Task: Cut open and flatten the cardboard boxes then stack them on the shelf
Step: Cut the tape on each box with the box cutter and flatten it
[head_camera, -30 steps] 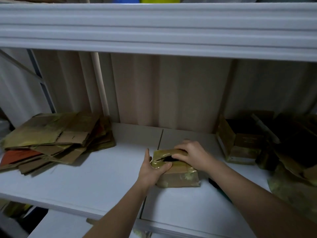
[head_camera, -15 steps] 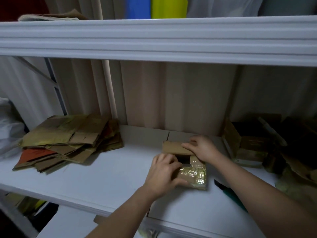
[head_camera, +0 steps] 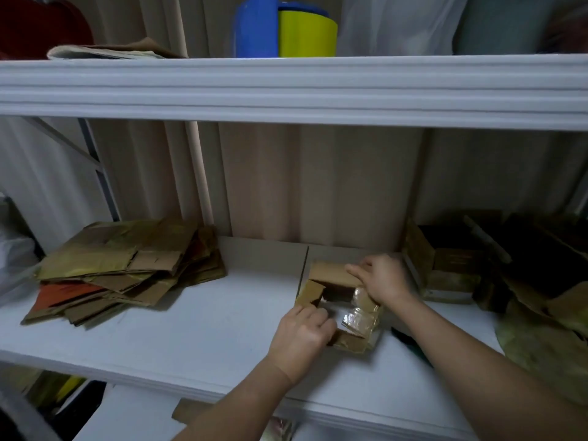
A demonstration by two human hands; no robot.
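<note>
Since 0.5 s ago the flaps of the small cardboard box [head_camera: 340, 308] have spread wider, baring its dark inside. Box sits mid-shelf [head_camera: 191, 319], tape-glossed, 1 near flap shiny. Left hand [head_camera: 300, 337] grips the near-left flap; right hand [head_camera: 381, 278] pinches the far flap, pulling it back. Step in hand, by my reading: opening out, ahead of flattening. Next calls for pressing the walls flat, then carrying it to the flattened stack [head_camera: 127, 272] at left. More boxes [head_camera: 445, 265] wait at right.
</note>
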